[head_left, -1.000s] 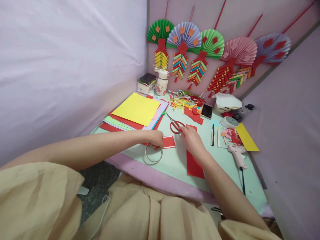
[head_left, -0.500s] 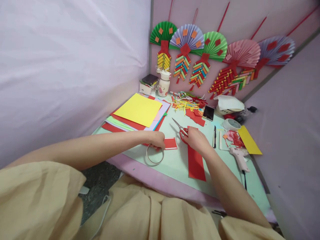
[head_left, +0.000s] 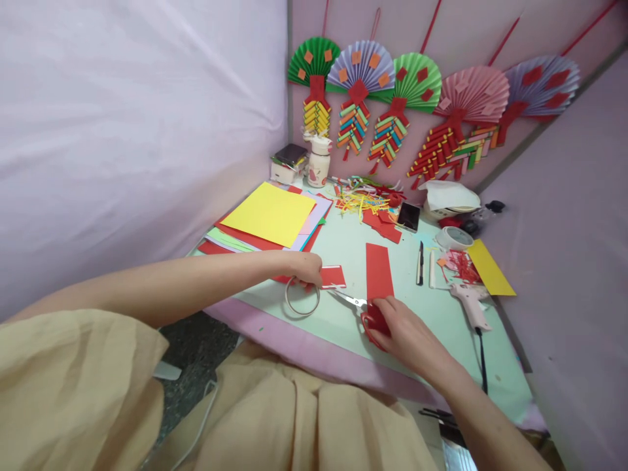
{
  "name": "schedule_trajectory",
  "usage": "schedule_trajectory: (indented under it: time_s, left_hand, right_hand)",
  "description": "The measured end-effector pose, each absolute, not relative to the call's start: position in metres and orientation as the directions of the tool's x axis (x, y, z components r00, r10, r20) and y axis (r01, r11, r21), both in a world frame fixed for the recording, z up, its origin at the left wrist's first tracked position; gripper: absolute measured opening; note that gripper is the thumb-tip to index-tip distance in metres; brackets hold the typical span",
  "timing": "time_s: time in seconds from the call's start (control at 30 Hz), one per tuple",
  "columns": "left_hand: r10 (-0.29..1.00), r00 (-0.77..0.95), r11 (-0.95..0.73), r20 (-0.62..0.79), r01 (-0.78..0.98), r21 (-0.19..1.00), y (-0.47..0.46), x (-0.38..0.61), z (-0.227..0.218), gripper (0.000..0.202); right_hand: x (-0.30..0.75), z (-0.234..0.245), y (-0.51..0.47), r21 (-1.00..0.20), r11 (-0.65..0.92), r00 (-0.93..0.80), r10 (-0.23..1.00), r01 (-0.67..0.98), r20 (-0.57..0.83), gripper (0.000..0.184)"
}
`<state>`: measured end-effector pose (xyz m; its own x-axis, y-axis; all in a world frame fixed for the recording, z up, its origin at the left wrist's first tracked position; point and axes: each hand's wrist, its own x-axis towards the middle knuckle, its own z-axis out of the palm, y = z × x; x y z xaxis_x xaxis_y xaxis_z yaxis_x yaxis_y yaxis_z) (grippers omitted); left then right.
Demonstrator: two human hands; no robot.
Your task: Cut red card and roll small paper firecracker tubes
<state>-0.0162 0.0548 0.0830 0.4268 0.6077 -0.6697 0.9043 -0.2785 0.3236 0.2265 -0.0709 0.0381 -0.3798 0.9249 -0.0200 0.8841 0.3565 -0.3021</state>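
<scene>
My left hand [head_left: 307, 267] is closed around a roll of double-sided tape [head_left: 302, 313], whose ring hangs below the fingers. Just right of that hand lies a small red paper piece [head_left: 334, 276] with white tape strips along its edges. In my right hand [head_left: 400, 327] is a pair of red-handled scissors [head_left: 354, 301], the blades pointing left toward the end of the tape strip by the red piece. A long red paper strip [head_left: 379, 269] lies on the table, its lower part covered by my right hand.
Stacked coloured sheets [head_left: 269, 212] lie at the back left. Paper scraps [head_left: 366, 201], a phone [head_left: 408, 217] and a bottle [head_left: 319, 163] are at the back. A utility knife [head_left: 420, 263], a glue gun [head_left: 470, 306] and a wide tape roll [head_left: 454, 238] sit on the right.
My right hand has brought the scissors down toward the front of the table, so the blades now reach the tape near the small red piece. My left hand stays almost where it was.
</scene>
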Motion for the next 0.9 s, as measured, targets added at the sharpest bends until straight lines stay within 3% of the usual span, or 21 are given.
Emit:
schedule_trajectory:
  time_s: [0.1, 0.23, 0.9]
  left_hand:
    - [0.612, 0.423, -0.282, -0.668, 0.906, 0.316, 0.054, -0.014, 0.085, 0.021]
    - [0.617, 0.430, -0.293, -0.659, 0.903, 0.315, 0.052, -0.012, 0.089, 0.021]
    - [0.611, 0.446, -0.314, -0.654, 0.895, 0.317, 0.051, -0.006, 0.088, 0.019]
  right_hand:
    - [0.220, 0.037, -0.073, -0.229, 0.382, -0.382, 0.923, 0.895, 0.045, 0.027]
    - [0.214, 0.037, -0.071, -0.191, 0.358, -0.359, 0.933, 0.914, 0.030, 0.026]
    - [0.201, 0.039, -0.062, -0.208, 0.344, -0.363, 0.930, 0.916, -0.059, 0.025]
